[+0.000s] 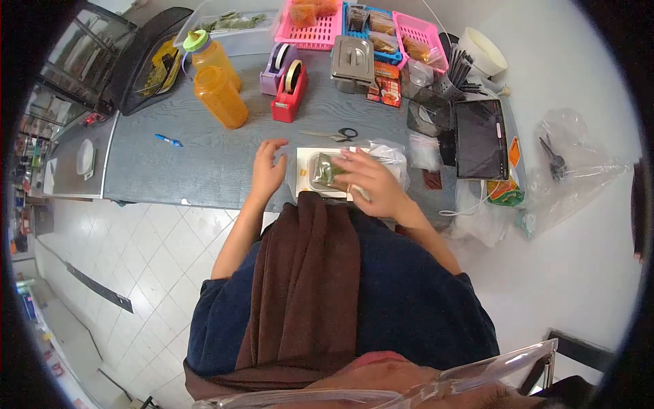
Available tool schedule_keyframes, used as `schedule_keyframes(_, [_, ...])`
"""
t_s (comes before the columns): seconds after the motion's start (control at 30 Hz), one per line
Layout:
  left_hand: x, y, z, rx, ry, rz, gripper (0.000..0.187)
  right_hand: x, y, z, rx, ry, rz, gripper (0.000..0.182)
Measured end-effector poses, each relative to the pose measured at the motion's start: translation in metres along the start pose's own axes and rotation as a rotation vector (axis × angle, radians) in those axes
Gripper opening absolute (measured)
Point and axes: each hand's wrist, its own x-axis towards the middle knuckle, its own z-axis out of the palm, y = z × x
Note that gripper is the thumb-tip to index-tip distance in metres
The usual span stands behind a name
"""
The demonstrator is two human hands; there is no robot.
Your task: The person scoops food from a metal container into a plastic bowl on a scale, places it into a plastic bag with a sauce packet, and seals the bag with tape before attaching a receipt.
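A small clear packet or tub of green leaves point(325, 170) sits on a flat, pale rectangular base point(304, 157) near the table's front edge, close to my body. My right hand point(371, 178) hovers over its right side with the fingers spread; whether the fingertips touch it is hard to tell. To its left, my left hand point(270, 170) is raised with fingers apart and nothing in it. Clear plastic bags point(390, 158) lie beside the base, partly behind my right hand. Scissors with black handles point(346, 133) rest just beyond.
A red tape dispenser point(289, 102), a purple one point(270, 82) and an orange bottle point(221, 99) stand farther back. A lidded metal container point(352, 60) and pink baskets point(310, 35) line the rear. A tablet point(481, 140) is on the right, a blue pen point(168, 140) on the left.
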Motion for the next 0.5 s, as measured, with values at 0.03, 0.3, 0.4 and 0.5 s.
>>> schedule_keyframes(0.03, [-0.002, -0.033, 0.016, 0.02, 0.007, -0.09, 0.02, -0.001, -0.001, -0.002, -0.099, 0.099, 0.078, 0.04])
schedule_keyframes(0.3, [0.012, -0.051, 0.032, 0.077, -0.036, -0.191, 0.026, -0.015, -0.011, -0.026, -0.415, 0.353, 0.644, 0.056])
schedule_keyframes(0.4, [0.017, 0.009, 0.004, 0.047, 0.091, -0.176, 0.028, -0.03, -0.012, -0.031, -0.077, 0.372, 0.851, 0.059])
schedule_keyframes(0.5, [0.002, 0.042, -0.012, -0.05, 0.189, -0.118, 0.026, -0.047, -0.024, -0.033, -0.006, 0.514, 0.902, 0.06])
